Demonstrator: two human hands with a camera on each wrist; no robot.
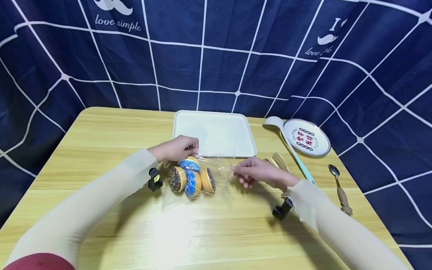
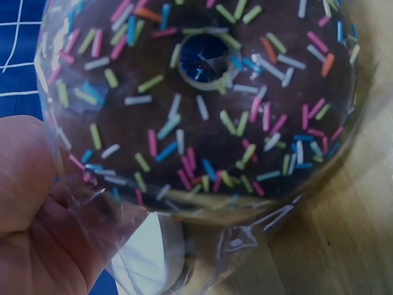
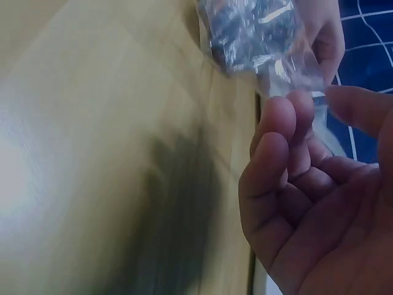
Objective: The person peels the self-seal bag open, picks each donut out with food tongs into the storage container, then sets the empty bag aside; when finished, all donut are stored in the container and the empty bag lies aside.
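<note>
Donut bag [image 1: 222, 176] between 2 hands [image 1: 179, 147] [image 1: 260, 173]

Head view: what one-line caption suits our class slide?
The left hand grips a clear bag of four doughnuts, the right hand at its edge, a white tray behind on the table.

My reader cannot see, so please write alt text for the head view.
A left hand and a right hand hold a clear bag of four donuts at a table. A white tray lies behind it; a plate, ladle and spoon are to the right.
</note>
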